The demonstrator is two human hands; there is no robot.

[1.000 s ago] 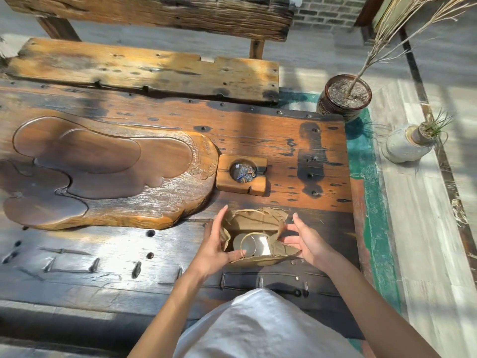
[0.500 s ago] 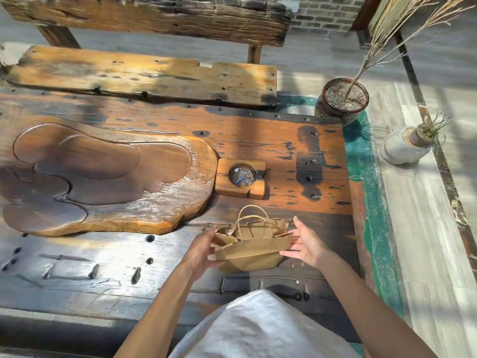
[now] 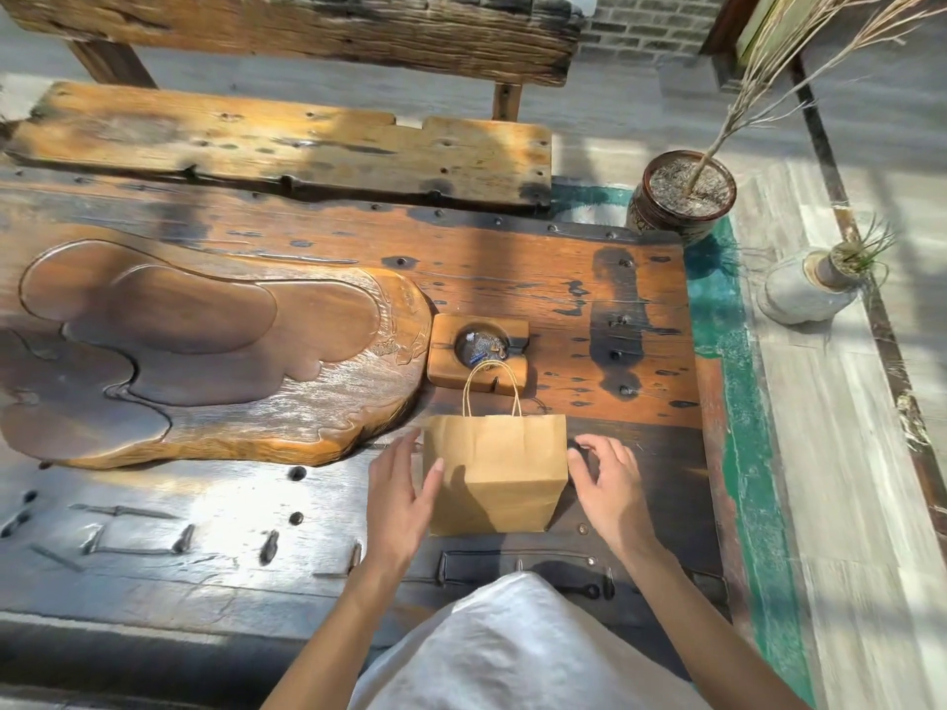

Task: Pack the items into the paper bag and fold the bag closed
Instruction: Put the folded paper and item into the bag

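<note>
The brown paper bag [image 3: 494, 474] stands upright on the near right part of the wooden table [image 3: 512, 279], handles up. The left hand [image 3: 397, 497], fingers spread, touches its left side. The right hand [image 3: 607, 484], fingers loosely curled, sits just beside its right side, grasping nothing.

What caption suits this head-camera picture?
Two open hands, left and right, flank an upright brown paper bag on a weathered wooden table.

Brown paper bag [image 3: 494, 476] stands upright on the table's near right, top closed flat, twine handles up.
</note>
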